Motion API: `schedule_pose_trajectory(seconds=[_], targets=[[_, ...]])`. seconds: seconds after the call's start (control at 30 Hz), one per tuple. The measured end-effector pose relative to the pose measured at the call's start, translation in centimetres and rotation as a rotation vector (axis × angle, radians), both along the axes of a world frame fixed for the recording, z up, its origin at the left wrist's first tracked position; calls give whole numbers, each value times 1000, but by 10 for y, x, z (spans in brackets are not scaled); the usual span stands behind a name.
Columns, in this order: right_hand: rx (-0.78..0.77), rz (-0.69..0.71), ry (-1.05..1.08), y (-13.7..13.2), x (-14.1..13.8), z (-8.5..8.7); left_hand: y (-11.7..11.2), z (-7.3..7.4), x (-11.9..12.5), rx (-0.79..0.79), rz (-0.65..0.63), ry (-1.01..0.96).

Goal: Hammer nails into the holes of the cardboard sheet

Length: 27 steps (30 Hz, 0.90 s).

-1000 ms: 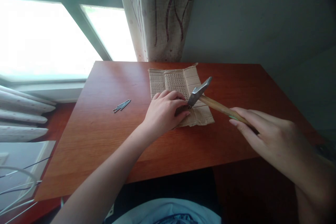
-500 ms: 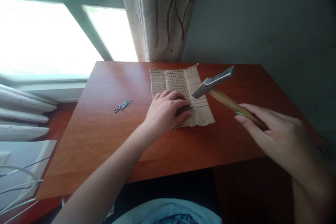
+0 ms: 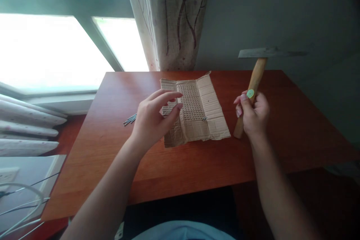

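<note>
Near the centre of the frame, a creased sheet of cardboard [image 3: 215,110] lies on the reddish-brown desk [image 3: 197,170], its middle panel [image 3: 191,99] covered with rows of small holes. The left hand [image 3: 149,118] is over the left part of this sheet. Its thumb and index finger stand apart, the two tips one above the other in the frame, pointing right at the left edge of the holed panel; whether they touch the cardboard cannot be told. A small dark piece [image 3: 204,119], perhaps a nail, sits at the lower right corner of the panel, well to the right of those fingertips. It is too small to make out fully.

Right of centre, the right hand [image 3: 255,114] has its fingers closed around the wooden handle of a hammer [image 3: 256,77], the thumb lying just below a round green sticker [image 3: 250,93]. The handle leans slightly right, with its butt below the fist, and the metal head is above the fingers, blurred towards its right end. The hammer is to the right of the cardboard, apart from it.

Left of centre, a bunch of nails [image 3: 129,120] lies on the desk, just beside the left hand and partly hidden by it.
</note>
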State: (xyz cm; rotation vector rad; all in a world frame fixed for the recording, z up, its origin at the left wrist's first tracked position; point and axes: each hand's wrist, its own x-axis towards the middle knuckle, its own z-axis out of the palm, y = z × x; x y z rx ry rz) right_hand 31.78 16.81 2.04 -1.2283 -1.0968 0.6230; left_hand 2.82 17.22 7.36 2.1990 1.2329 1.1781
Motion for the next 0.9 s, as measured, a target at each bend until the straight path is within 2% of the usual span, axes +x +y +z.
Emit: schedule_pose_trajectory(seconds=[0.1, 0.23, 0.3, 0.4, 0.5, 0.57, 0.9], targets=[[91, -85, 12, 8, -1, 2, 4, -1, -20, -37, 117, 0], [173, -167, 45, 18, 0, 4, 7, -11, -55, -164, 297, 81], [166, -123, 74, 23, 3, 4, 7, -17, -74, -236, 397, 193], [111, -27, 89, 29, 9, 4, 4, -26, -97, -293, 505, 486], [111, -22, 100, 33, 12, 3, -2, -31, -107, -325, 542, 729], [143, -46, 121, 33, 12, 2, -6, -33, -109, -348, 546, 781], [130, -8, 105, 31, 5, 1, -14, -42, -134, -462, 620, 705]])
